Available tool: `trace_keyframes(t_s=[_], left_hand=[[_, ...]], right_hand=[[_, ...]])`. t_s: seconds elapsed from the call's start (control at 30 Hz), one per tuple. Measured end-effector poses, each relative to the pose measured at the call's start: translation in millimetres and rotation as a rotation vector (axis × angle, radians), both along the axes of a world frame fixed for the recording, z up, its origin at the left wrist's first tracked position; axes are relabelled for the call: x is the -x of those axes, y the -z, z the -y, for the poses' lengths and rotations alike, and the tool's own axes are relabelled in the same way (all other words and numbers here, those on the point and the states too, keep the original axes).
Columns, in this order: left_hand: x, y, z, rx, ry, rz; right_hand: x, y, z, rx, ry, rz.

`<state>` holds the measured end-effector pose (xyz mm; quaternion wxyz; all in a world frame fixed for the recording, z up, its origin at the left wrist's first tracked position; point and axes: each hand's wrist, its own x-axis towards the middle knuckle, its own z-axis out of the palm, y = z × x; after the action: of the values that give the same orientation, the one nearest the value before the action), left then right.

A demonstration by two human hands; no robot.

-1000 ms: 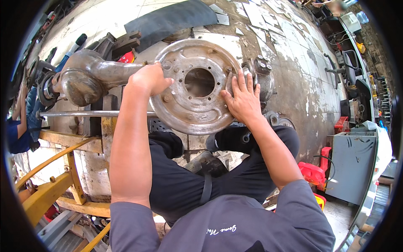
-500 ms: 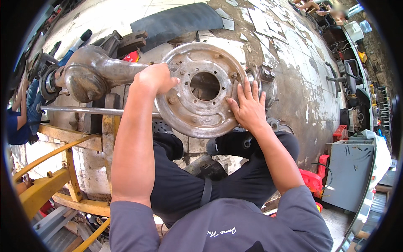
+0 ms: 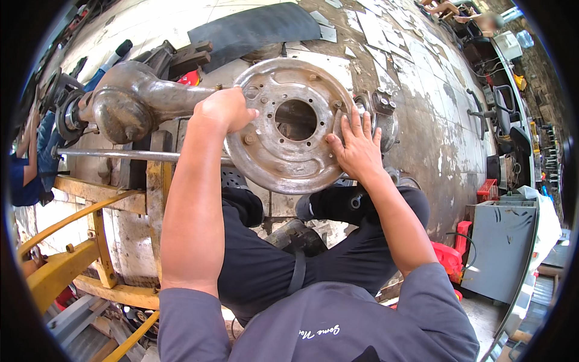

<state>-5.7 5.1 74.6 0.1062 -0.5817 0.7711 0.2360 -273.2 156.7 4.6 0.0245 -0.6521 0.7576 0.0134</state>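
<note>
In front of me is a round, worn metal brake backing plate (image 3: 274,166) with a large centre hole and small bolt holes around it. My left hand (image 3: 222,111) is closed on its upper left edge, thumb over the face and the other fingers hidden behind. On the plate's right side my right hand (image 3: 360,149) lies flat with fingers spread, gripping nothing. A bulky axle housing (image 3: 123,105) extends left from behind the plate. Right of the plate sits another metal axle part (image 3: 384,117), partly covered by my fingers.
A long metal rod (image 3: 120,154) runs below the housing, above a yellow metal frame (image 3: 114,294) at left. A dark curved panel (image 3: 253,31) lies on the floor beyond. At right stand a grey cabinet (image 3: 497,253) and a red jack-like tool (image 3: 447,256). Other people are at the far edges.
Very little differs. The plate and the axle housing appear slightly higher in the picture, and both hands keep their places on the plate.
</note>
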Motion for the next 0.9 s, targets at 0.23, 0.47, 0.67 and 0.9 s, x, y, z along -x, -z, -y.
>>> trace_keyframes(t_s=[0.23, 0.47, 0.67, 0.9], left_hand=[[3.4, -10.9, 3.7, -0.105, 0.019, 0.053], [0.2, -12.6, 5.0, -0.1, 0.023, 0.014], [-0.1, -4.6, 0.6, -0.071, 0.02, 0.025], [0.0, -16.8, 4.9, -0.142, 0.054, 0.026]], right_hand=[[-0.7, -5.0, 2.9, -0.033, 0.018, -0.013], [2.4, -5.4, -13.1, -0.065, 0.019, 0.006], [-2.0, -4.8, -4.4, -0.02, 0.042, 0.046], [-0.1, -1.9, -3.7, 0.001, 0.027, 0.018]])
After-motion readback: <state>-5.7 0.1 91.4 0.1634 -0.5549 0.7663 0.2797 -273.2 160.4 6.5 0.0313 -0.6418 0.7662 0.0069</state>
